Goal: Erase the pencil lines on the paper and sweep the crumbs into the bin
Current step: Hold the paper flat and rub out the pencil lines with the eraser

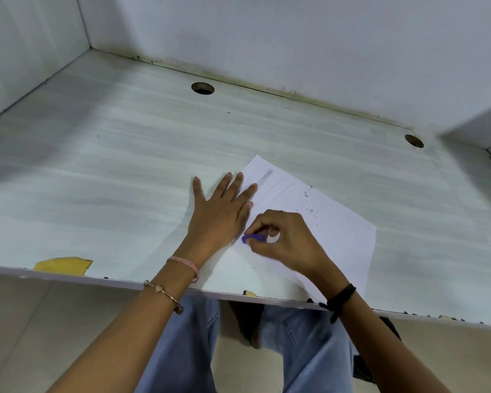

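Note:
A white sheet of paper [335,231] lies at an angle on the pale desk [111,171], near the front edge. Faint pencil lines [278,188] run across its far part, and dark eraser crumbs [305,195] are scattered around them. My left hand [221,211] lies flat with fingers spread, pressing on the paper's left edge. My right hand [287,242] pinches a purple eraser [253,238] against the paper beside the left hand. No bin is in view.
Two round cable holes [202,88] [413,140] sit near the desk's back edge, under white walls. The front edge has chipped yellow patches [61,263]. My legs in blue jeans [187,344] are below the desk.

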A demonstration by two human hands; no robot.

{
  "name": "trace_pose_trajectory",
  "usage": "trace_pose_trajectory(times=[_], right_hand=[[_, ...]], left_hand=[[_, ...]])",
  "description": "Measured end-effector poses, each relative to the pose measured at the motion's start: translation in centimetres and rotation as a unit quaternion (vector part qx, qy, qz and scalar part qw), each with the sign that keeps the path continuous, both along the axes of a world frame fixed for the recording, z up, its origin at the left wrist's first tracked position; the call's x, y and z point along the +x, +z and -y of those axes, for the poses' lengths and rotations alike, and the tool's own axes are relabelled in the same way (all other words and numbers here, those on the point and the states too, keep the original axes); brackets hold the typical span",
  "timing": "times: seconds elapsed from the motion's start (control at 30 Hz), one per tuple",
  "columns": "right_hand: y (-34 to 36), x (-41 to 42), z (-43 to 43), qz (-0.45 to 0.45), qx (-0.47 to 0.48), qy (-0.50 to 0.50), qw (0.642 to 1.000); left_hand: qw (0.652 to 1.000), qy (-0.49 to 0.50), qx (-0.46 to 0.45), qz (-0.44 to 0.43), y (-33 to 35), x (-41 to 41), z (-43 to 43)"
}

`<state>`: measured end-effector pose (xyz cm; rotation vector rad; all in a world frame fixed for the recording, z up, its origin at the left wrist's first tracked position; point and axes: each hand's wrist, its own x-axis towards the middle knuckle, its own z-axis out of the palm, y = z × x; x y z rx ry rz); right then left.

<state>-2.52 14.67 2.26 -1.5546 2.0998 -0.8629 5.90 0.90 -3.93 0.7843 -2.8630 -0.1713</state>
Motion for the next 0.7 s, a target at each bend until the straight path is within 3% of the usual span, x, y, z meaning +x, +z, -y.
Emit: trace_pose_trajectory(times=[0.13,0.27,0.4,0.57,0.7], right_hand=[[0.2,-1.9,0.9,0.005,-0.039,-0.096,0.995],[0.1,-0.1,-0.1,0.005,0.004,0.005,1.0],[0.2,-2.3,0.8,0.002,-0.037,-0.095,0.995],[0.1,-0.3,-0.2,0.008,0.005,0.017,1.0],[0.1,-2.2,0.8,-0.009,-0.043,-0.084,0.996]], left_hand=[[1.0,0.004,0.004,-0.003,0.1,0.0,0.1],[1.0,0.006,0.003,0.001,0.1,0.0,-0.1],[1.0,0.004,0.02,0.006,0.3,0.0,0.0],[1.0,0.002,0.004,0.003,0.0,0.0,0.0],[1.0,0.003,0.008,0.014,0.1,-0.1,0.1]])
